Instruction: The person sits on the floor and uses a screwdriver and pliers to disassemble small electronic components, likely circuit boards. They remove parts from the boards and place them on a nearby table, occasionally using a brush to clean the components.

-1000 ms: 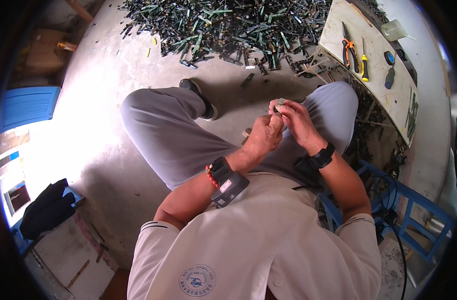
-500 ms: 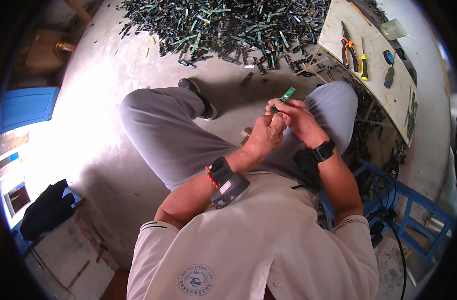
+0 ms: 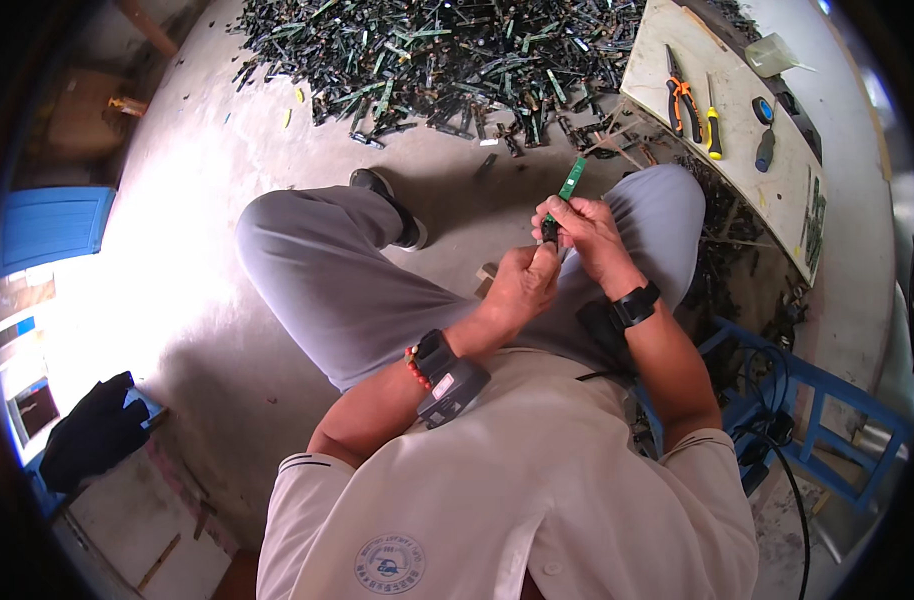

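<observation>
A narrow green circuit board [image 3: 572, 178] points up and away between my two hands, above my right thigh. My right hand [image 3: 599, 240] is closed, pinching the board near its lower part with thumb and fingers. Below those fingers a dark end piece [image 3: 549, 230] shows, in line with the board. My left hand [image 3: 525, 284] is closed with its thumb and fingertips on the lower end of that dark piece. What lies inside the left fingers is hidden. Whether board and dark piece are still joined cannot be seen.
A big pile of similar dark and green strips [image 3: 427, 65] covers the floor ahead. At the right, a pale board [image 3: 742, 130] carries pliers [image 3: 683, 105], a yellow screwdriver [image 3: 714, 135], a dark screwdriver [image 3: 765, 150] and several strips. A blue frame [image 3: 812, 420] stands beside my right arm.
My left hand has drawn slightly down and away from the right. More of the green board and the dark piece now shows between and above the fingers.
</observation>
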{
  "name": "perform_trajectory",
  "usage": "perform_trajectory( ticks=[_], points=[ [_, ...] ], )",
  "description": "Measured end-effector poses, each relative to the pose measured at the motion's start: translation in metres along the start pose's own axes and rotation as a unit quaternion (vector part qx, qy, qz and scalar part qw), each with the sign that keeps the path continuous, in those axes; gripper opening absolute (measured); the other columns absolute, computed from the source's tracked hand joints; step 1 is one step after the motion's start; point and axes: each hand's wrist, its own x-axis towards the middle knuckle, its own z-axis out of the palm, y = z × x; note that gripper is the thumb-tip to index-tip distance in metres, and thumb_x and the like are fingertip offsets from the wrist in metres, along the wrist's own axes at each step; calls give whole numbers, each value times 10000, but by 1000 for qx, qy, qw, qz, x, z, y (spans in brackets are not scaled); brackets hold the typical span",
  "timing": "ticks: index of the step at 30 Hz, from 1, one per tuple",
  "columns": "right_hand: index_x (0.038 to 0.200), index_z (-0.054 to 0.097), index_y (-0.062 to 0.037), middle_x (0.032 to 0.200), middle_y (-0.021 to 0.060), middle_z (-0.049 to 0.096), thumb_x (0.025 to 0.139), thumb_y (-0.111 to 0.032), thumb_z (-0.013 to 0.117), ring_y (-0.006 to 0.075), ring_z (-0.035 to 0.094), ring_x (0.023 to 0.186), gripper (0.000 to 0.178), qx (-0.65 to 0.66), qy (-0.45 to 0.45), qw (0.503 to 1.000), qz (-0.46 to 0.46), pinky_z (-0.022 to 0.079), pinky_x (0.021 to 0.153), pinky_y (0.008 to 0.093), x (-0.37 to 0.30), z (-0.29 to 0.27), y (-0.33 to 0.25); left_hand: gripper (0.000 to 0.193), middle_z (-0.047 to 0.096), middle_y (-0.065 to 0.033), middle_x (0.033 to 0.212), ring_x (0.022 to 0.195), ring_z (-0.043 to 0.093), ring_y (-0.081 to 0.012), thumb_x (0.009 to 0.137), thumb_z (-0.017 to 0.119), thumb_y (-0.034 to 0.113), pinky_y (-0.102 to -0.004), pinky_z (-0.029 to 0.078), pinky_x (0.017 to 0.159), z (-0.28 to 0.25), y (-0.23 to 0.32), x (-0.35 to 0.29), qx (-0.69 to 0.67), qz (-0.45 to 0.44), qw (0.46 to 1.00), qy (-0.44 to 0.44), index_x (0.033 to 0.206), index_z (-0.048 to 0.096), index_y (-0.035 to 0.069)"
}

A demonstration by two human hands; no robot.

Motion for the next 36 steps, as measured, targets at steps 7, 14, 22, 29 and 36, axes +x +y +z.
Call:
perform_trajectory(
  ticks=[7,14,22,29,36],
  points=[
    [960,687,37,818,58,686,963,-291,635,71,563,700,331,-253,24,955,-153,485,640,247,-9,2,-1,384,358,40,572,472,294,-73,981,492,368,-262,235,435,-26,-8,-9,-23,-97,995,24,709,447,100],
    [1017,686,34,1022,176,703,912,-159,660,333,680,937,221,-363,36,876,-315,552,798,356,-10,15,3,429,462,-6,577,481,405,-116,968,520,452,-279,314,466,-25,-4,-5,-36,-131,990,41,759,536,77],
    [1062,669,-2,1083,129,666,899,-125,662,318,673,895,205,-356,9,862,-361,552,780,357,-8,14,6,461,515,-39,618,504,452,-133,998,460,463,-279,327,483,-32,-15,5,108,-74,991,40,770,545,72],
    [1033,680,-3,1049,109,680,860,-128,699,306,672,915,214,-426,-1,816,-391,553,789,357,-15,17,-1,379,523,-38,627,513,461,-131,967,529,420,-273,360,492,-42,-19,7,-41,-122,992,-13,808,544,76],
    [971,699,15,910,130,711,896,-159,679,284,683,831,191,-372,-9,845,-384,553,743,338,-13,18,2,348,494,-37,650,543,454,-126,952,527,365,-280,340,476,-41,-18,8,39,-61,997,6,755,529,78]
  ],
)
